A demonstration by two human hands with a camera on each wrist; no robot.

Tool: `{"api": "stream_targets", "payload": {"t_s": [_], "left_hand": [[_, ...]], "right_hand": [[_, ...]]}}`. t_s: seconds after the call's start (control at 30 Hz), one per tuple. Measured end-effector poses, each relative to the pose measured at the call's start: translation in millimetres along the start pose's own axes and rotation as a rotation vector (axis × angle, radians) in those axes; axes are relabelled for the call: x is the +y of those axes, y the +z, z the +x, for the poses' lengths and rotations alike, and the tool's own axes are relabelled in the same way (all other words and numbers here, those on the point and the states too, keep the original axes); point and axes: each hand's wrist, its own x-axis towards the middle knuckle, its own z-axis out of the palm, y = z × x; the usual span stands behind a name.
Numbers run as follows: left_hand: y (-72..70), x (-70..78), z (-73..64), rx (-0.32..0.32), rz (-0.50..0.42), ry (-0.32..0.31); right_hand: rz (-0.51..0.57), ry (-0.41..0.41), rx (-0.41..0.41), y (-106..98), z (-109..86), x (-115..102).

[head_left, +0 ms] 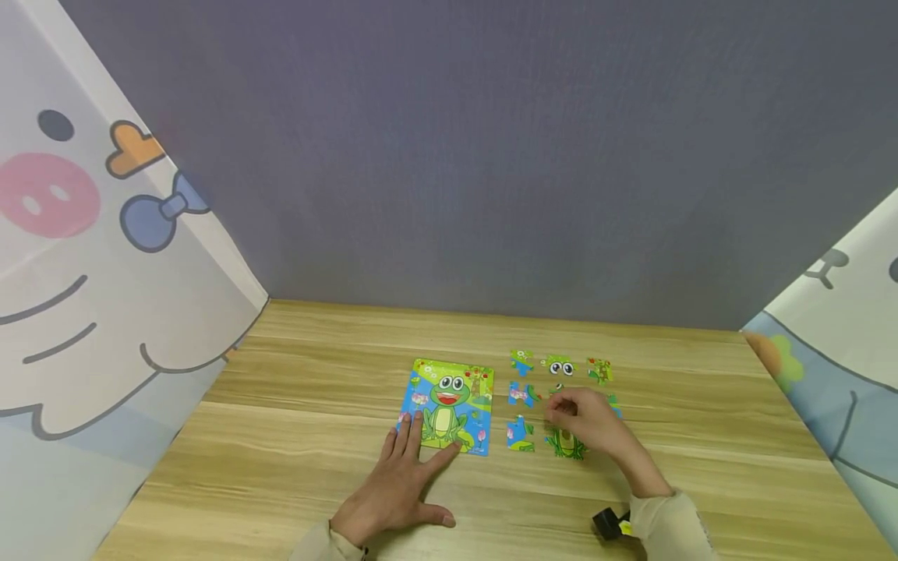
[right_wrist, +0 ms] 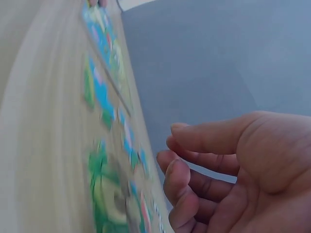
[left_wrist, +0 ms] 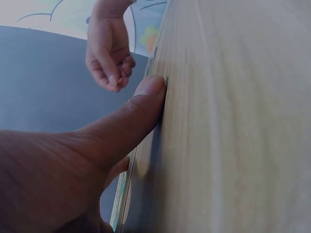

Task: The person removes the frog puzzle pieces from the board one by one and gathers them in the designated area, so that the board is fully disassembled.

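My left hand [head_left: 396, 491] lies with fingers spread, its fingertips on the lower edge of a frog picture board [head_left: 449, 382]. To the right of the board, frog jigsaw pieces lie spaced apart in rows, among them a piece with eyes [head_left: 560, 367], a lower-left piece [head_left: 521, 435] and a frog-belly piece [head_left: 568, 444]. Just above the middle pieces hovers my right hand [head_left: 585, 417], its fingers loosely curled. In the right wrist view no piece shows between the thumb [right_wrist: 209, 136] and fingers. This hand hides part of the middle and right-hand pieces.
The wooden table [head_left: 281, 389] meets a grey panel [head_left: 449, 195] at the back. Cartoon-printed panels [head_left: 105, 312] stand at both sides. Beside the right sleeve lies a small black object [head_left: 606, 523], partly covered by it.
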Motion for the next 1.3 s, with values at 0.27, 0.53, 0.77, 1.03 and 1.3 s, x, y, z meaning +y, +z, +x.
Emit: {"api": "stream_targets", "payload": {"t_s": [0.27,0.53,0.77,1.03,1.3], "left_hand": [[-0.9,1.3,0.2,-0.005,-0.006,-0.007],[-2.9,1.8,0.5,0.019,0.007,0.03],[-4.6,5.8,3.9,0.03,0.04,0.059],[-3.4,23.0,11.6,-0.042,0.027,0.063],[-1.1,25.9,12.0,-0.046,0.106,0.081]], "right_hand": [[-0.032,-0.017,-0.007,20.9,26.2,-29.3],[-0.033,-0.042,-0.064,51.2,45.2,-52.0],[-0.054,-0.025,-0.084,67.8,48.0,-57.1],[-0.11,-0.034,-0.069,74.9,48.1,-58.1],[-0.151,-0.048,-0.07,81.5,47.4,-60.2]]}}
